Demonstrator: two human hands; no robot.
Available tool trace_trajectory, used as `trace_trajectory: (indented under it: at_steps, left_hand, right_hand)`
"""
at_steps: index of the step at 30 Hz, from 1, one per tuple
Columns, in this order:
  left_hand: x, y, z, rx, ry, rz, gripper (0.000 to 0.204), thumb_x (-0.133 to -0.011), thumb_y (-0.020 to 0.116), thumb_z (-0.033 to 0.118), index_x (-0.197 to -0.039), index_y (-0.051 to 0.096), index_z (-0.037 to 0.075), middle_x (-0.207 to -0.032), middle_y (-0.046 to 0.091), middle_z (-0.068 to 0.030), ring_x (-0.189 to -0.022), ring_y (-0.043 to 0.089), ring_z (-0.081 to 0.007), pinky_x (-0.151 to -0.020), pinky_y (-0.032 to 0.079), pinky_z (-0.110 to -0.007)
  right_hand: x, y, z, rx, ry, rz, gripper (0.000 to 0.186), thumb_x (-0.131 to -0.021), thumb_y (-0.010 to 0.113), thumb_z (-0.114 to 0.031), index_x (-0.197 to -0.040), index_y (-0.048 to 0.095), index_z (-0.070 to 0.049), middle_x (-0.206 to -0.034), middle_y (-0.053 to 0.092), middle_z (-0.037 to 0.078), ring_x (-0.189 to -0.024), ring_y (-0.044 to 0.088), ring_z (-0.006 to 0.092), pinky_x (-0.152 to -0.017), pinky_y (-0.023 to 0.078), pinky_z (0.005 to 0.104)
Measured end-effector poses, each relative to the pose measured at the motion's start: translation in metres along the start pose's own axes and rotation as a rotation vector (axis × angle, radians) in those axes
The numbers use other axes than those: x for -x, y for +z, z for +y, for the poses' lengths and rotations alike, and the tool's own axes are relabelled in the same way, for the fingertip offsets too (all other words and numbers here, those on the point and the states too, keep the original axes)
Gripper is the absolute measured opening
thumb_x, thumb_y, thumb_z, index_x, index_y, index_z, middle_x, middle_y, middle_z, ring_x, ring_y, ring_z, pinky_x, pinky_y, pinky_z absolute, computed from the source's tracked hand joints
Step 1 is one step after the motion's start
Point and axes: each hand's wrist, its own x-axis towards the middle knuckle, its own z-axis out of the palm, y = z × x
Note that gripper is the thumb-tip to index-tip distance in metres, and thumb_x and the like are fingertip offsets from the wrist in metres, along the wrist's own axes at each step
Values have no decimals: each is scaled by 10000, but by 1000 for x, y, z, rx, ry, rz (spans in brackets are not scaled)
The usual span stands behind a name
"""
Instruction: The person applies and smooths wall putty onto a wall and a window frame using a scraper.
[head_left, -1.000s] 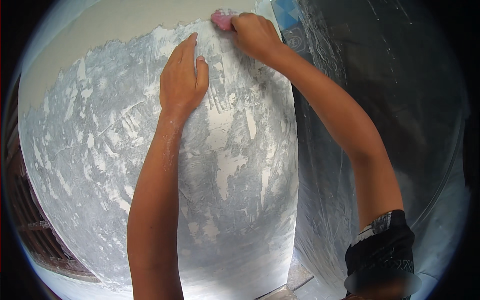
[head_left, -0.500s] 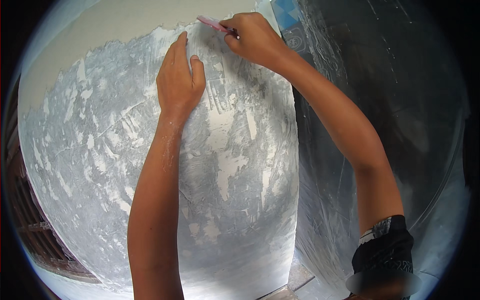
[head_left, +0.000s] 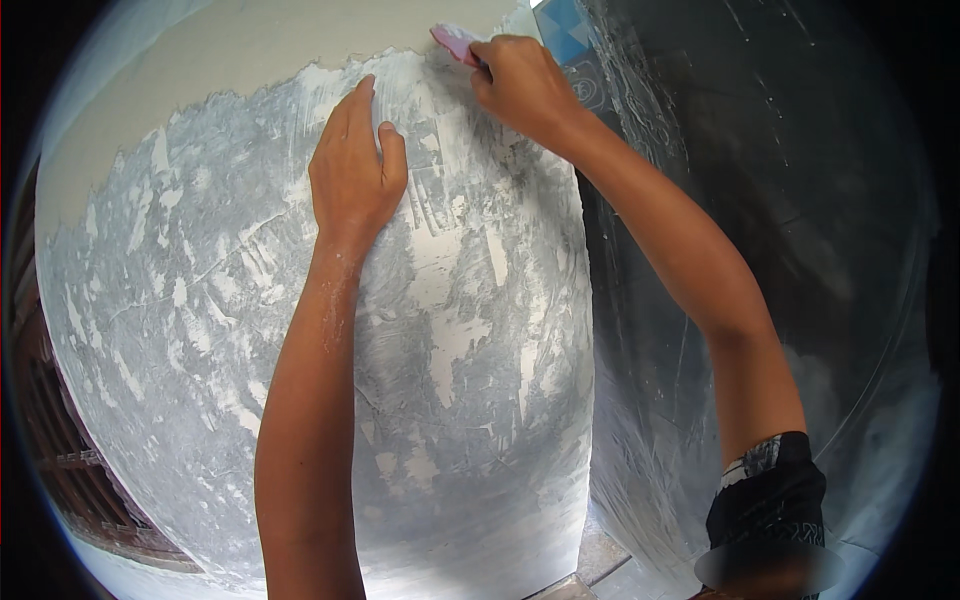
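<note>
My left hand lies open on a pale board, its fingers straight and pointing up toward a band of beige coating. Below that band the board is mottled grey with streaks and patches of white. My right hand grips a pink scraper, which has some white material on it, at the coating's ragged lower edge near the board's top right. The part of the scraper inside my fingers is hidden.
A dark, white-streaked surface runs along the board's right side, with a small blue patterned panel at its top. Dark brown slats show at the left, and grey tiles at the bottom right.
My right hand and scraper first moved left, then shifted back right and slightly down. My left hand has crept a little left and is now slightly lower.
</note>
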Motion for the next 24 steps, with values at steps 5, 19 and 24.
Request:
trace_trajectory:
  at_steps: [5,19,24]
  left_hand:
    - [-2,10,9,38,-3,2,466,-943,472,147,-1389,507,14,-1270,633,-200,-1175,613,-362,-1008,471,-432]
    - [0,7,8,10,7,-14,457,-907,507,136,-1325,553,-43,-1254,638,-237,-1145,635,-367,-968,511,-436]
    - [2,-4,-2,-15,-4,-15,452,-907,505,133,-1322,557,-40,-1242,647,-230,-1138,639,-363,-964,513,-434]
  right_hand:
    - [-39,3,79,77,152,130,167,-841,628,-91,-950,697,14,-997,695,234,-879,680,417,-760,546,495]
    - [-64,14,52,64,297,86,384,-1019,466,-251,-991,687,62,-1009,682,296,-967,654,486,-835,526,535]
    - [5,25,-12,-25,28,46,200,-787,568,16,-911,722,46,-960,684,278,-890,683,446,-826,557,496]
